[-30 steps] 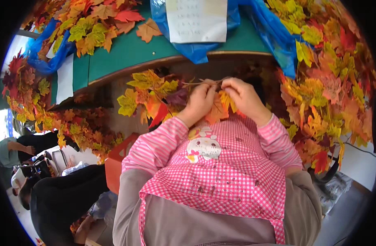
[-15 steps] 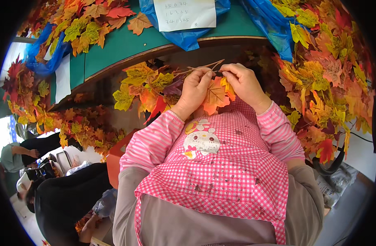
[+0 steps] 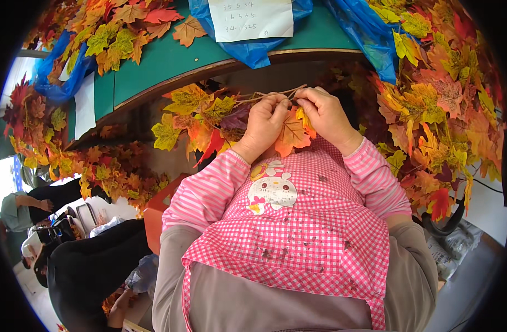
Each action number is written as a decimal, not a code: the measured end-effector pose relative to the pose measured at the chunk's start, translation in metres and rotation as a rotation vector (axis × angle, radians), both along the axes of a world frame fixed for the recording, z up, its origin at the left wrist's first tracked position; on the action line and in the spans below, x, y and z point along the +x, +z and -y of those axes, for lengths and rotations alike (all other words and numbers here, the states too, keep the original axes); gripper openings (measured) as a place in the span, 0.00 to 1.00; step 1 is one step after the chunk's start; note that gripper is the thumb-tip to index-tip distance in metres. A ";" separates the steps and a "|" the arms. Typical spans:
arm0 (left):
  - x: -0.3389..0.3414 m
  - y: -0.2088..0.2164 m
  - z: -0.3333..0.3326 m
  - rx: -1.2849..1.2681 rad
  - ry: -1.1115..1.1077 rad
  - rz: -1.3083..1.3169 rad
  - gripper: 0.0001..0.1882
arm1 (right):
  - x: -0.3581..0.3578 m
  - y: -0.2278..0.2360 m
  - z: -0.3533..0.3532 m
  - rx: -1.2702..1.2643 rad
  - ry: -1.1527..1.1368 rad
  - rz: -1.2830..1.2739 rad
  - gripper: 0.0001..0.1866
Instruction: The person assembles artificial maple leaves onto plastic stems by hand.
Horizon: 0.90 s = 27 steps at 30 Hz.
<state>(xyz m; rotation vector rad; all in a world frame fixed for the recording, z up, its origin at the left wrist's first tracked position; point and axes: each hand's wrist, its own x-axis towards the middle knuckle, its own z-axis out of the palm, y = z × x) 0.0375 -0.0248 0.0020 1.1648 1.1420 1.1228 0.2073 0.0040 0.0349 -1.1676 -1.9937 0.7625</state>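
In front of my apron, below the table's edge, my left hand pinches the brown stem of an artificial maple-leaf branch. Its yellow, orange, red and dark purple leaves spread out to the left of that hand. Close beside it, my right hand has thumb and forefinger pressed together at the stems. An orange maple leaf hangs between the two hands, with a yellow-orange leaf partly behind the right fingers. Whatever lies right between the right fingertips is too small to make out.
Ahead is the green table with a handwritten paper and blue plastic bags. Heaps of artificial leaves hang at the right, more at the left. A person in black bends at lower left, near an orange-red object.
My hands have drawn slightly closer together at the stems. The right fingers have shifted a little left, and the orange leaf between the hands has turned slightly.
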 end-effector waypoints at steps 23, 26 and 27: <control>-0.015 -0.006 -0.009 0.031 -0.088 -0.128 0.08 | 0.003 0.032 -0.002 0.185 -0.091 0.184 0.10; -0.010 0.002 -0.006 0.073 -0.107 -0.179 0.08 | 0.006 0.020 -0.009 0.164 0.034 0.152 0.07; -0.011 0.003 -0.004 0.074 -0.118 -0.176 0.08 | 0.005 0.019 -0.009 0.176 0.015 0.086 0.05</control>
